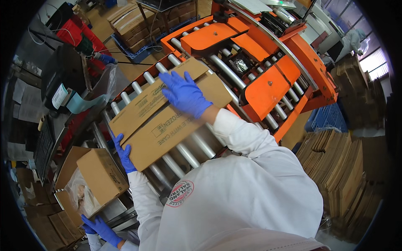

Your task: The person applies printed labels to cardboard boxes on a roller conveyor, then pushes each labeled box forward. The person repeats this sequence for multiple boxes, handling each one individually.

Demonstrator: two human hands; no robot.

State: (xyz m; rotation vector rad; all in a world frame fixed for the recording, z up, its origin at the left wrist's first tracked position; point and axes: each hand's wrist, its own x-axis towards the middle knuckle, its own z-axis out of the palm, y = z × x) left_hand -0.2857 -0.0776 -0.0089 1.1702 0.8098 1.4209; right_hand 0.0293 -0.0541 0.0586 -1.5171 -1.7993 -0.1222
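A cardboard carton (169,125) with printed top flaps lies on the metal rollers, its long flaps down with a narrow gap between them. My right hand (183,94), in a blue glove, rests flat across the top flaps with its fingers spread. At the carton's near left end, my left hand (124,153), also blue-gloved, braces against the edge with thumb and fingers apart. The carton's far end points toward an orange carton-sealing machine (213,37). Its contents are hidden under the flaps.
An open carton (100,175) with a clear plastic liner stands at lower left, near a co-worker's gloved hands (103,230). A tape-like blue strip hangs from a label printer (59,91). Flattened cartons (329,169) are stacked at right. Closed cartons (132,25) sit on a blue pallet behind.
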